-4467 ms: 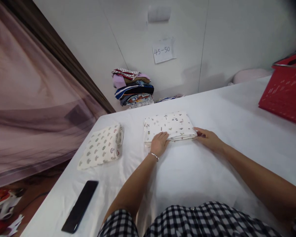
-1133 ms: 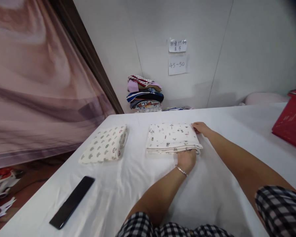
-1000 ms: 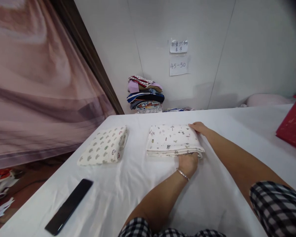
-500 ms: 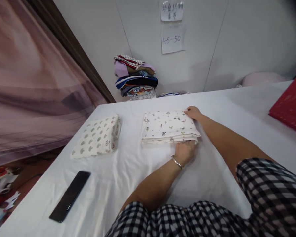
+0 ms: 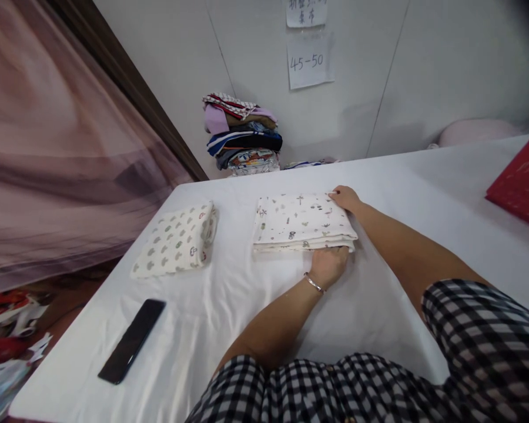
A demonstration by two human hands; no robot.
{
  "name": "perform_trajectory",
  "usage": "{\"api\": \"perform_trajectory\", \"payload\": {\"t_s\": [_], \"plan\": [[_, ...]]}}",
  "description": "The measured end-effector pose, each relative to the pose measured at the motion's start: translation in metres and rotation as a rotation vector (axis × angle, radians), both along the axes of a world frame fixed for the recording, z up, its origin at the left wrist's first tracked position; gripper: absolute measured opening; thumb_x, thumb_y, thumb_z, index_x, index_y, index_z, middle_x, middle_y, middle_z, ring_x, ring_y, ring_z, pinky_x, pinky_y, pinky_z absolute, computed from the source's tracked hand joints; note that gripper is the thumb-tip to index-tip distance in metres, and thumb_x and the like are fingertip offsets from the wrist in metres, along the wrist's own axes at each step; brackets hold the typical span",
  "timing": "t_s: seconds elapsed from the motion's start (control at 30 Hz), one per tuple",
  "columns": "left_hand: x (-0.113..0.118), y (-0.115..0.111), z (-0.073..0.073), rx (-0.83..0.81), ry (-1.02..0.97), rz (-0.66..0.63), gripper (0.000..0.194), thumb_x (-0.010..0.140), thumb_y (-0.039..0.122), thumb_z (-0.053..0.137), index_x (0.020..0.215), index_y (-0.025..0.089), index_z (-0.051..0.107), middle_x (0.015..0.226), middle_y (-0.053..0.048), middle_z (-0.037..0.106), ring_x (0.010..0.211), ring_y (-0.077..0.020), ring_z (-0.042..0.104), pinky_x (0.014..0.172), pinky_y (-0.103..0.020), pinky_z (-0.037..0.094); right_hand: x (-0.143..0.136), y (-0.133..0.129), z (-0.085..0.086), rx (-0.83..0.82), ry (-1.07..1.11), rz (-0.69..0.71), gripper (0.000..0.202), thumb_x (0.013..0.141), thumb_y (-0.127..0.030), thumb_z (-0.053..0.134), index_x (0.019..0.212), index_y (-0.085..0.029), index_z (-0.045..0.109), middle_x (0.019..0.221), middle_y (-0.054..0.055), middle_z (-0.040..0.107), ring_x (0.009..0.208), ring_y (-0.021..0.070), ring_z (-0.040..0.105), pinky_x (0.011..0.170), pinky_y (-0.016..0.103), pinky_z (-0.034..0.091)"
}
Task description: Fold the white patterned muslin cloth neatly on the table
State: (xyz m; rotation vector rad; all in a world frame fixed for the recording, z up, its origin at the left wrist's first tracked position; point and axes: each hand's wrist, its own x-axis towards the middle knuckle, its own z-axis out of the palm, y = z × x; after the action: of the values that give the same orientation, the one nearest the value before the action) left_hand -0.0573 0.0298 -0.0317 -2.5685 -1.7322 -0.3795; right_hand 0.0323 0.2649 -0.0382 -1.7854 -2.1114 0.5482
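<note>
A folded white cloth (image 5: 302,218) with small printed figures lies flat in layers on the white-covered table. My left hand (image 5: 330,265), with a silver bracelet at the wrist, is at its near edge; the fingers are tucked under the layers there, closed on the cloth and partly hidden. At the far right corner, my right hand (image 5: 344,198) pinches the cloth's edge between thumb and fingers. To the left lies a second folded cloth (image 5: 171,241), cream with grey mushroom-like prints, apart from both hands.
A black phone (image 5: 132,341) rests on the table (image 5: 194,335) at the front left. Behind the far edge stands a stack of folded fabrics (image 5: 244,132) against the wall. Something red (image 5: 520,182) sits at the right, and a pink curtain (image 5: 62,147) hangs on the left.
The view has shifted slightly. Both hands keep their places on the folded white cloth, which looks nearly the same.
</note>
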Motion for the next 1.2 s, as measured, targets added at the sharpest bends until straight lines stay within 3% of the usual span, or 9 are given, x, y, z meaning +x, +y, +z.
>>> {"api": "perform_trajectory", "payload": {"t_s": [0.27, 0.43, 0.57, 0.67, 0.8, 0.97, 1.2], "plan": [[0.006, -0.004, -0.002, -0.09, -0.041, 0.022, 0.032, 0.095, 0.024, 0.034, 0.103, 0.015, 0.064, 0.08, -0.008, 0.068, 0.073, -0.02, 0.061, 0.064, -0.029, 0.043, 0.007, -0.004, 0.001, 0.028, 0.001, 0.046, 0.035, 0.083, -0.038, 0.051, 0.102, -0.014, 0.067, 0.109, 0.014, 0.066, 0.1, 0.0273, 0.058, 0.083, 0.035, 0.043], [0.003, -0.009, -0.001, -0.134, -0.056, 0.092, 0.032, 0.092, 0.017, 0.035, 0.116, 0.016, 0.056, 0.077, -0.006, 0.067, 0.07, -0.0196, 0.062, 0.06, -0.027, 0.043, 0.009, -0.009, 0.008, 0.064, 0.036, 0.053, 0.048, 0.081, -0.041, 0.052, 0.117, -0.01, 0.061, 0.116, 0.017, 0.062, 0.101, 0.0284, 0.057, 0.086, 0.039, 0.043], [0.0, -0.013, 0.001, -0.146, -0.039, 0.145, 0.029, 0.09, 0.014, 0.037, 0.11, 0.014, 0.057, 0.079, -0.007, 0.068, 0.071, -0.0204, 0.064, 0.06, -0.028, 0.046, 0.011, -0.055, 0.028, 0.255, 0.228, 0.122, 0.042, 0.082, -0.04, 0.049, 0.115, -0.017, 0.062, 0.123, 0.012, 0.06, 0.097, 0.025, 0.059, 0.085, 0.039, 0.045], [-0.004, -0.014, 0.002, -0.114, -0.048, 0.173, 0.028, 0.09, 0.014, 0.036, 0.108, 0.013, 0.057, 0.08, -0.008, 0.067, 0.073, -0.0215, 0.064, 0.06, -0.029, 0.048, 0.02, -0.109, 0.038, 0.237, 0.331, 0.342, 0.031, 0.083, -0.04, 0.049, 0.102, -0.023, 0.066, 0.111, 0.006, 0.066, 0.094, 0.024, 0.061, 0.074, 0.036, 0.05], [-0.01, -0.017, 0.001, -0.106, -0.042, 0.225, 0.024, 0.092, 0.016, 0.037, 0.103, 0.013, 0.058, 0.082, -0.008, 0.067, 0.075, -0.0205, 0.064, 0.062, -0.028, 0.048, 0.044, -0.162, 0.028, 0.359, 0.293, 0.507, 0.028, 0.085, -0.041, 0.049, 0.102, -0.027, 0.066, 0.109, 0.006, 0.066, 0.104, 0.0261, 0.059, 0.082, 0.041, 0.05], [-0.021, -0.019, 0.002, -0.11, -0.042, 0.267, 0.025, 0.095, 0.021, 0.035, 0.105, 0.017, 0.057, 0.086, -0.007, 0.068, 0.077, -0.0195, 0.065, 0.064, -0.027, 0.047, 0.066, -0.18, 0.005, 0.471, 0.133, 0.57, 0.039, 0.084, -0.044, 0.052, 0.117, -0.025, 0.059, 0.117, 0.01, 0.062, 0.108, 0.0283, 0.056, 0.088, 0.045, 0.047], [-0.044, -0.022, 0.003, -0.143, -0.016, 0.411, 0.027, 0.096, 0.026, 0.034, 0.107, 0.021, 0.058, 0.089, -0.005, 0.068, 0.081, -0.0188, 0.064, 0.066, -0.027, 0.046, 0.058, -0.186, 0.008, 0.515, 0.018, 0.579, 0.047, 0.084, -0.036, 0.05, 0.13, -0.025, 0.049, 0.123, 0.011, 0.057, 0.11, 0.0306, 0.053, 0.09, 0.047, 0.042]]}}
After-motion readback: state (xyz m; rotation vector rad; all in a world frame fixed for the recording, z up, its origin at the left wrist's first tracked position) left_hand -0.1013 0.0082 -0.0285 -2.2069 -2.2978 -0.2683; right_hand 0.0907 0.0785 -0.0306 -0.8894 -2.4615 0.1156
